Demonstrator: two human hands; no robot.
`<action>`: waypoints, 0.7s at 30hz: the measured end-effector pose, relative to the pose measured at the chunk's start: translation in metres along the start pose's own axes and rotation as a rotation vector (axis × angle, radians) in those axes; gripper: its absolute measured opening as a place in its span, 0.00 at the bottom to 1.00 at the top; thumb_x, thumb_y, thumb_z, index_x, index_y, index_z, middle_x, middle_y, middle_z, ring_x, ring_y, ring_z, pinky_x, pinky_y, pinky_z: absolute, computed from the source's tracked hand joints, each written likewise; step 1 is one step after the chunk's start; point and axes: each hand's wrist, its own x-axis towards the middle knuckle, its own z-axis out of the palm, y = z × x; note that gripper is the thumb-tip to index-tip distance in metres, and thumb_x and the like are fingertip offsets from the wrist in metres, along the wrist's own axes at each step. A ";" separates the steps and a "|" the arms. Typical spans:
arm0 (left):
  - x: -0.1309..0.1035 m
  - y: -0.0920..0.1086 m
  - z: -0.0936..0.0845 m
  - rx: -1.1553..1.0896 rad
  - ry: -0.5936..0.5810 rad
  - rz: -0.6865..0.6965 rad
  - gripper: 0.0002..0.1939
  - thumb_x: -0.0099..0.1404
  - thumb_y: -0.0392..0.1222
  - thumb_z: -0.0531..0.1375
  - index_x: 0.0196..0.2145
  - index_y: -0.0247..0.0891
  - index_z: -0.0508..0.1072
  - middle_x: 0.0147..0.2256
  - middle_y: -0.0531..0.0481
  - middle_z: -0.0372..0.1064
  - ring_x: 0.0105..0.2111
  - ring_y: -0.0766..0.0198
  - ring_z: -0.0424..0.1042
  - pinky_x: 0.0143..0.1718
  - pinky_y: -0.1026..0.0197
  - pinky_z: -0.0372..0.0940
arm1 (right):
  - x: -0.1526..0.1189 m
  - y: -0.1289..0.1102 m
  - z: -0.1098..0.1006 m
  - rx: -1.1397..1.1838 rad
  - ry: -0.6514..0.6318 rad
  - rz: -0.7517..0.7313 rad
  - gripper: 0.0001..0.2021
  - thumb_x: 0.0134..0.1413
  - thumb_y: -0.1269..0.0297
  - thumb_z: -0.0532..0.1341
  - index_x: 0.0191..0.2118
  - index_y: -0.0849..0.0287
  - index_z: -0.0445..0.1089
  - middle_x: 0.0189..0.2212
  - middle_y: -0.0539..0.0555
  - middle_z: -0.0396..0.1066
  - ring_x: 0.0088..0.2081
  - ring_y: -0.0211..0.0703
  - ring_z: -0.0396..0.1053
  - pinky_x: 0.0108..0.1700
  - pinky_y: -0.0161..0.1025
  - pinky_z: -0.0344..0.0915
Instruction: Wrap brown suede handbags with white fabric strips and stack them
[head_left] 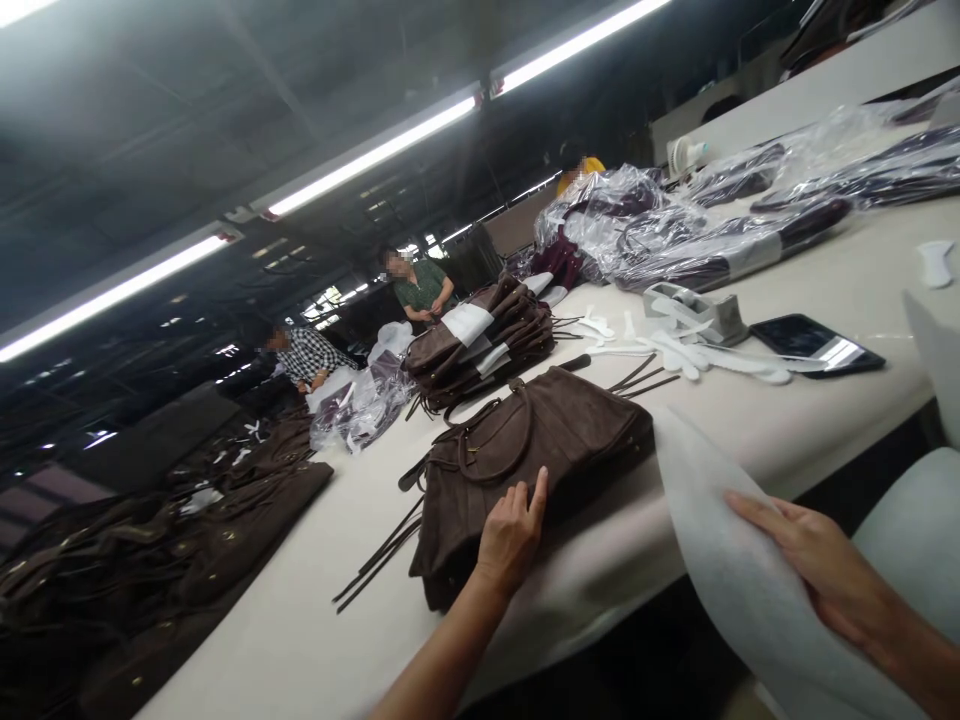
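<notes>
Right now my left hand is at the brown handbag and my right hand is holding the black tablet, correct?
Not quite: the head view shows your right hand holding a white sheet, while the black tablet lies on the table. Your left hand is at the brown handbag.

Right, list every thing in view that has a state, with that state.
Brown handbag: unwrapped, front handle folded down
Left hand: open, against the handbag
Right hand: gripping the white sheet
White sheet: curved, hanging
Stacked brown bags: piled up
Bags at far right: covered in clear plastic
Dark tablet-like device: lying flat, on or off unclear
Ceiling lights: lit
</notes>
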 end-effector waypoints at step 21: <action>0.066 -0.167 -0.160 -0.130 0.144 -0.788 0.20 0.64 0.47 0.53 0.51 0.40 0.73 0.35 0.43 0.74 0.37 0.50 0.73 0.36 0.57 0.61 | 0.016 -0.018 0.169 -0.703 -0.490 -0.054 0.10 0.47 0.72 0.64 0.19 0.67 0.67 0.16 0.53 0.64 0.19 0.37 0.62 0.19 0.31 0.53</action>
